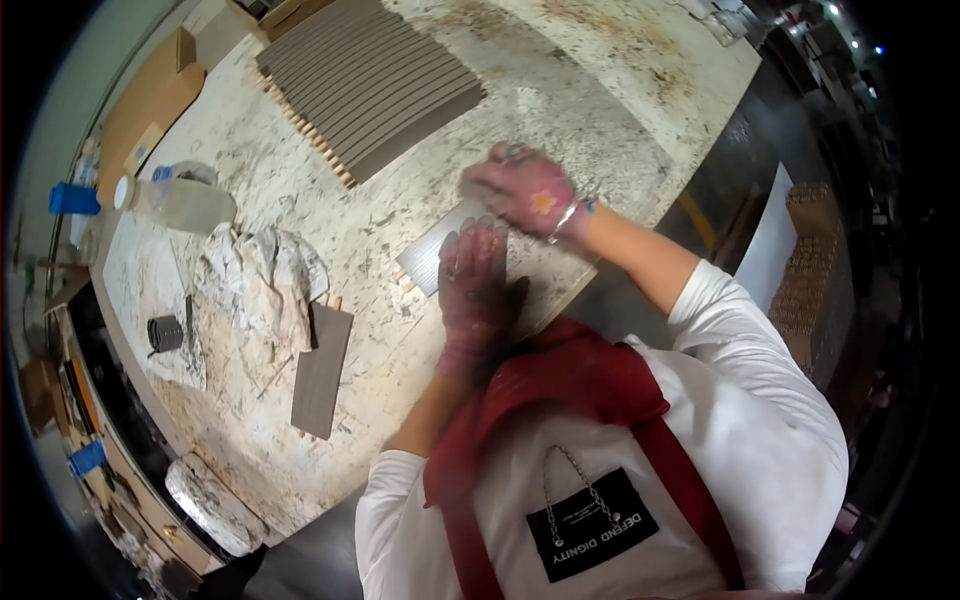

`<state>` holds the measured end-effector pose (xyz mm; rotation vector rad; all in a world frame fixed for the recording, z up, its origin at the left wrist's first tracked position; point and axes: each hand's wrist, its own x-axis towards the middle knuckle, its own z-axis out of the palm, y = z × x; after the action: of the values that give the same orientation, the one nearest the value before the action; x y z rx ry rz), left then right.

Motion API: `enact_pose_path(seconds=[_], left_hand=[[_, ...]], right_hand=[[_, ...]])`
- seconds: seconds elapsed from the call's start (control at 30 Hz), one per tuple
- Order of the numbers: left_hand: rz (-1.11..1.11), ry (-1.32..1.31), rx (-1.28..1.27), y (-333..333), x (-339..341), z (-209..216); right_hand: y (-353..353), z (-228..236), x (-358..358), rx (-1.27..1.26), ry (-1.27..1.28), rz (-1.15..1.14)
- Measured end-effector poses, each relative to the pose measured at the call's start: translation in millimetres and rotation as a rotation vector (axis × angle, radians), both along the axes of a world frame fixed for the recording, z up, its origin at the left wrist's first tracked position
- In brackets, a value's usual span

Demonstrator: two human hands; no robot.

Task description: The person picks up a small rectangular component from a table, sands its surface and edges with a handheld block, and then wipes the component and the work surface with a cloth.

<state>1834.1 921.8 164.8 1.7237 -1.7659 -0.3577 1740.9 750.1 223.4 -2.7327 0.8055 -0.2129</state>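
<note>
A black label (592, 524) shaped like a tilted box, with small white writing, sits on the front of the person's white shirt, under a thin chain and between red straps. A flat brown cardboard piece (150, 105) lies at the far left edge of the worktop (600, 60), which is pale speckled stone with brown stains. The room around it is dark and crowded. Both hands wear thin pink stained gloves. The left hand (472, 275) lies flat with its fingers straight, pressing down on a grey strip (440, 252) near the front edge of the worktop. The right hand (525, 188) is bent over the far end of the same strip, fingers curled, but I cannot tell if it grips anything. A row of long grey strips (370, 85) lies side by side further back. One more grey piece (322, 370) lies alone to the left, beside a crumpled white rag (260, 280). A clear plastic bottle (175, 200) lies on its side near the rag.
</note>
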Motion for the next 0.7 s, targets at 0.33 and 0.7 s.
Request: enact_pose_path(seconds=[0.33,0.7], left_hand=[[0.085,0.098,0.046,-4,69,75],[0.436,-0.473,0.049,48,196,77]], right_hand=[[-18,-4,-67,0.765,-0.795,-0.364],[13,-33,-34,1.576,-1.447,-0.591]])
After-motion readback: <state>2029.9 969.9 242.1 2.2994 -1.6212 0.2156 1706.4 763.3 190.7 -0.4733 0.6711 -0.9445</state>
